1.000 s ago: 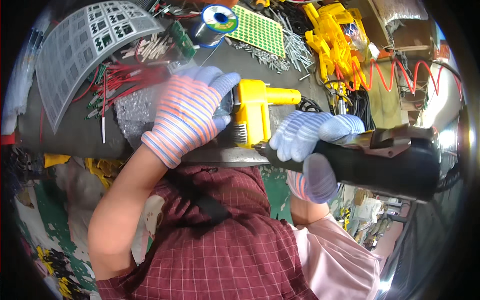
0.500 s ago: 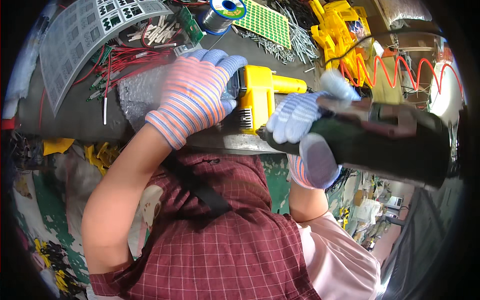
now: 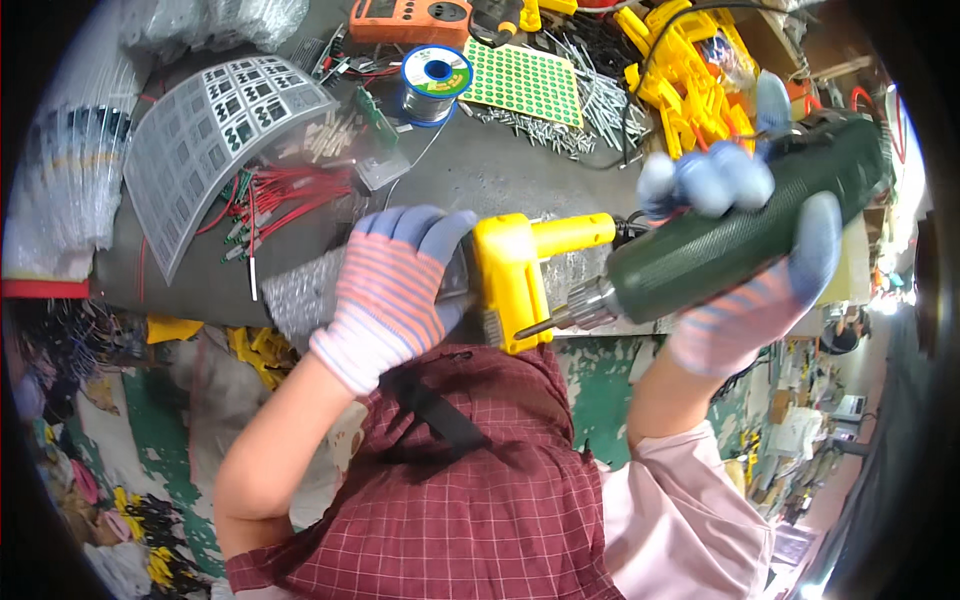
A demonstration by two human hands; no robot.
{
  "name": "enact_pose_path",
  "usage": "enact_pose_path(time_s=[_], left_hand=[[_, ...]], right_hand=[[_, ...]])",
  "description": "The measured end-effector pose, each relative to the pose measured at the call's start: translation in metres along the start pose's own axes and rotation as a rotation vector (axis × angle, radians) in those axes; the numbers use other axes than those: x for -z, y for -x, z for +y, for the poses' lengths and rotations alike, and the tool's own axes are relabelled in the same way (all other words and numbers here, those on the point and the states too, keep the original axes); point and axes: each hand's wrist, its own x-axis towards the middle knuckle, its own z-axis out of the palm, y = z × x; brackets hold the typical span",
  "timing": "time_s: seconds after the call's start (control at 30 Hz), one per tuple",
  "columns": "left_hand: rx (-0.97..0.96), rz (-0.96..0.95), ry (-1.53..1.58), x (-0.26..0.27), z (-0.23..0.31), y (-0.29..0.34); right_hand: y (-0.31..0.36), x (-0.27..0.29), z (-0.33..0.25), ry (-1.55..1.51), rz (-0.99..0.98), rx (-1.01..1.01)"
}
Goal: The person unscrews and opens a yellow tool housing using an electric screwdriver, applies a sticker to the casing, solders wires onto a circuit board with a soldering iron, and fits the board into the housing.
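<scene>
Left fingers [image 3: 447, 236] around yellow device [image 3: 508, 262], right fingers [image 3: 728, 178] (also gloved) around green screwdriver [image 3: 700, 255]

A dark grey table [image 3: 520, 180] stands here above a worn, patchy green floor [image 3: 603, 385]; bright light [image 3: 884, 290] glares at right.

On the grey workbench [image 3: 490, 165], a blue-rimmed spool of solder wire [image 3: 437, 88] stands beside a yellow sheet of green dots [image 3: 522, 82], with loose screws [image 3: 612, 105] along its right edge; an orange device [image 3: 410, 22] lies behind the spool; farther left, red wires [image 3: 295, 192] lie near a curved printed sheet [image 3: 222, 140], clear plastic bags [image 3: 215, 25] beyond it
</scene>
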Motion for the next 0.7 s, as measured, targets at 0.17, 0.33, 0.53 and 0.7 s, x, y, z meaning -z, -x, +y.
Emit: enact_pose_path(time_s=[0.17, 0.33, 0.53, 0.7], left_hand=[[0.001, -0.088, 0.045, 0.004, -0.008, 0.002], [0.021, -0.192, 0.017, 0.011, -0.003, -0.008], [0.017, -0.262, -0.016, 0.012, -0.006, -0.007], [0.034, -0.235, -0.014, 0.009, -0.005, -0.005]], right_hand=[[-0.011, 0.047, -0.032, 0.242, 0.108, 0.331], [-0.018, 0.104, -0.041, -0.051, 0.351, 0.578], [-0.036, 0.116, -0.046, -0.087, 0.374, 0.598], [-0.040, 0.127, -0.051, -0.114, 0.390, 0.602]])
